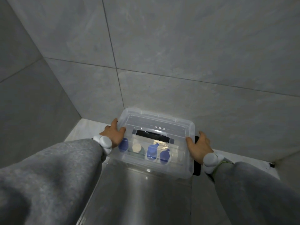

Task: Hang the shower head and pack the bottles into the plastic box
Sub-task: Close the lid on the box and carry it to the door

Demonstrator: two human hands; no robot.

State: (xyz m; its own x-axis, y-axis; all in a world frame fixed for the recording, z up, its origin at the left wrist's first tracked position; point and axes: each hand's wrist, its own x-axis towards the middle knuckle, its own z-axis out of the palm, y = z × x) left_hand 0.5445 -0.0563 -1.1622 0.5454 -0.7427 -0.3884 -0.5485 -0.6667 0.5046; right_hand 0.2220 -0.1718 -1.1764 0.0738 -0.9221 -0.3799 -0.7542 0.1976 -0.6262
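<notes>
A clear plastic box with its transparent lid on stands low in the middle of the head view, against the tiled wall. A black handle lies across the lid. Through the lid I see several bottles standing inside: blue caps and one beige cap. My left hand grips the box's left edge, thumb on the lid. My right hand grips the right edge over a black side clip. The shower head is out of sight.
Grey tiled walls meet in a corner at the left. The box rests on a shiny metal surface that runs toward me. Pale floor shows beside it. Grey sleeves and white wrist bands cover both forearms.
</notes>
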